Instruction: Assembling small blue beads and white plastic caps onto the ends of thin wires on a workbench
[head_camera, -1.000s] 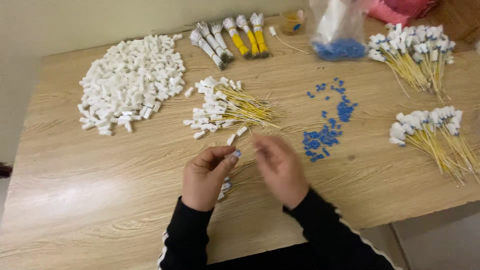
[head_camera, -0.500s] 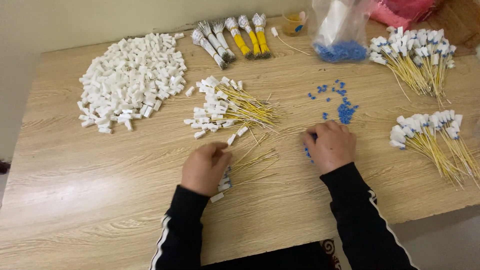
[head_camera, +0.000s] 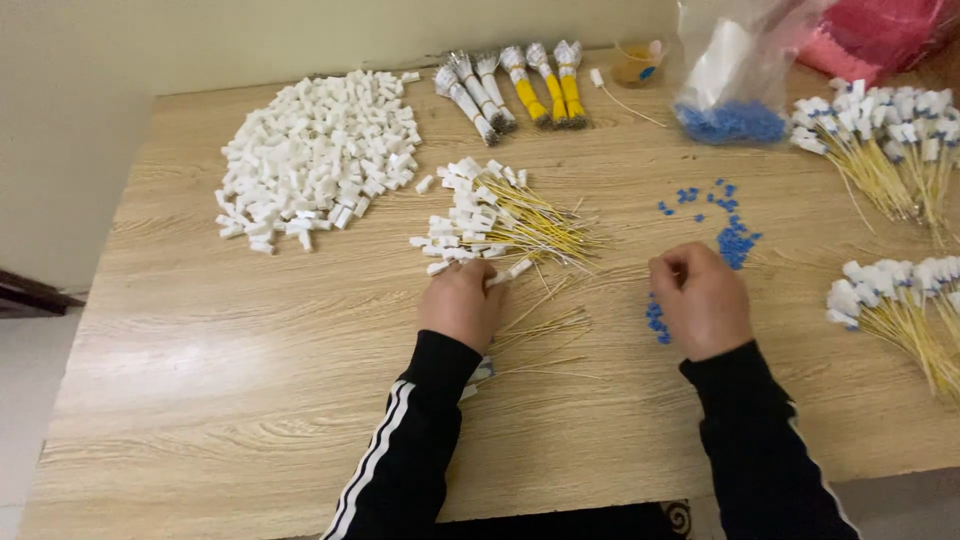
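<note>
Right hand (head_camera: 700, 300): fingertips pinched low over the loose small blue plastic caps (head_camera: 735, 240); whether 1 is held cannot be told. Left hand (head_camera: 462, 303): fingers curled around a thin yellow wire with a white plastic connector (head_camera: 520, 267). Judged step: picking up a cap. Next move calls for aligning cap with wire. Far left: pile of white connector housings (head_camera: 315, 155).

thin yellow wires with white plastic end caps (head_camera: 505, 222) are lying fanned in a loose pile on the pale wooden table, caps pointing left. tiny blue plastic beads (head_camera: 735, 241) are sitting scattered just to their right.
</note>
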